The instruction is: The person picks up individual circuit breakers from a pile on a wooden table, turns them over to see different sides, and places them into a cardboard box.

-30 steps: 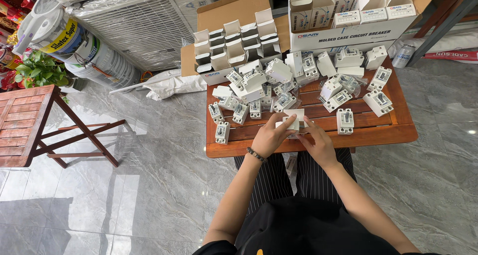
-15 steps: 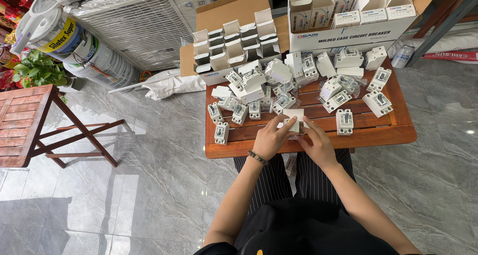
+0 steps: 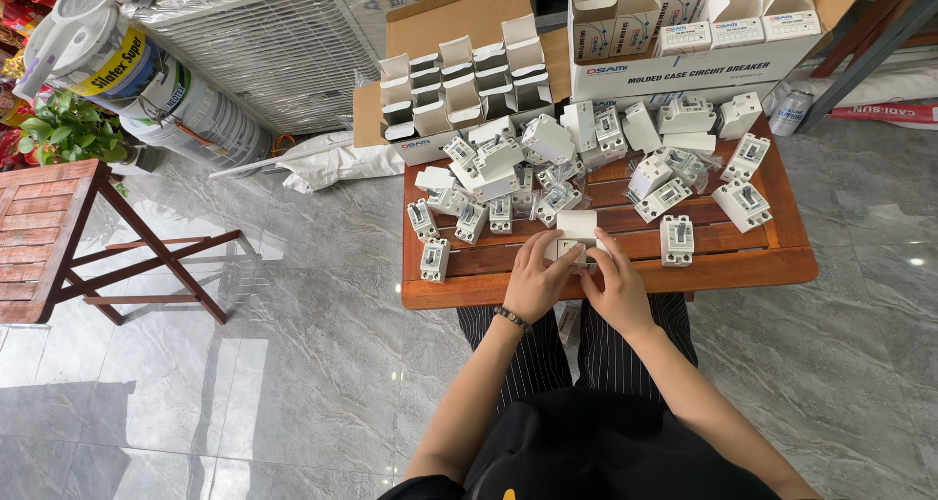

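Note:
Both my hands meet at the near edge of a low wooden table (image 3: 743, 266). My left hand (image 3: 535, 277) and my right hand (image 3: 616, 283) together grip a small white carton (image 3: 576, 234) with its flap up. Part of a white breaker shows between the fingers. Several white circuit breakers (image 3: 677, 239) lie loose on the slats beyond my hands, some in clear plastic bags. A dark bead bracelet sits on my left wrist.
An open cardboard box of small empty white cartons (image 3: 459, 90) stands at the table's far left; a larger printed carton (image 3: 703, 31) at the far right. A wooden folding table (image 3: 59, 236) stands left on the grey marble floor, with a potted plant (image 3: 63, 134) behind it.
The hands stay at the same spot on the table's near edge, fingers shifting slightly on the small carton. Nothing else has moved.

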